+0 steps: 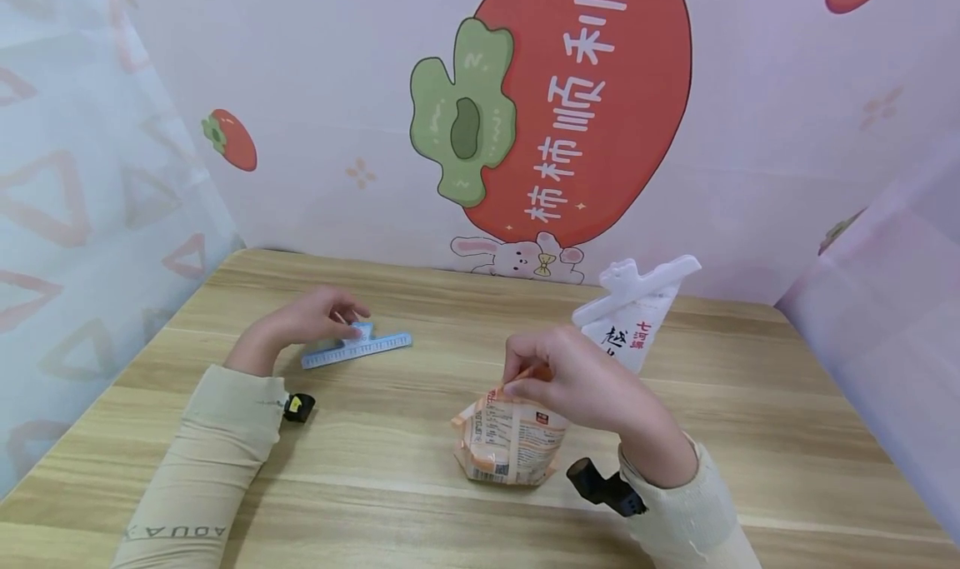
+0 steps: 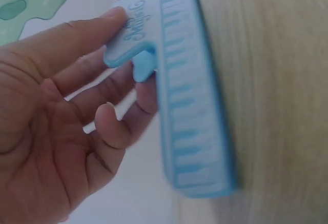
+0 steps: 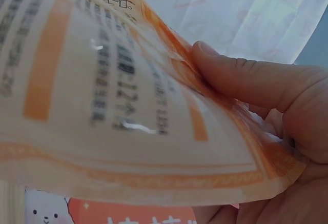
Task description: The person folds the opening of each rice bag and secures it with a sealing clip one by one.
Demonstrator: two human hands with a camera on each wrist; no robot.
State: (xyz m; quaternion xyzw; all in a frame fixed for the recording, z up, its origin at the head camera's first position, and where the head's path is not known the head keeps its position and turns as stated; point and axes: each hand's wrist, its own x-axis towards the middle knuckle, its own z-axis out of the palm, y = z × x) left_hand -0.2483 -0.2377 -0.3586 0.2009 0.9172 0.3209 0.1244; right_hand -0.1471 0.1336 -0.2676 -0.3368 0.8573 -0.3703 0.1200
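My left hand (image 1: 318, 315) pinches the tab of a light blue bag clip (image 1: 360, 350) at the left of the table. In the left wrist view the clip (image 2: 192, 106) shows a piano-key pattern, with the thumb on its lettered tab and fingers behind. Near the middle, my right hand (image 1: 570, 377) grips the top edge of an orange and clear printed food bag (image 1: 513, 440), whose base is low on the table. The right wrist view shows the thumb pressed on the orange edge of the bag (image 3: 128, 96); the fingers behind are partly hidden.
Behind the right hand stands a white printed bag (image 1: 633, 331) with a white clip (image 1: 637, 287) across its top. A wood-grain table (image 1: 360, 486) lies below, backed by a wall sheet (image 1: 315, 69) with fruit drawings. Black wrist cameras (image 1: 603, 487) sit on both sleeves.
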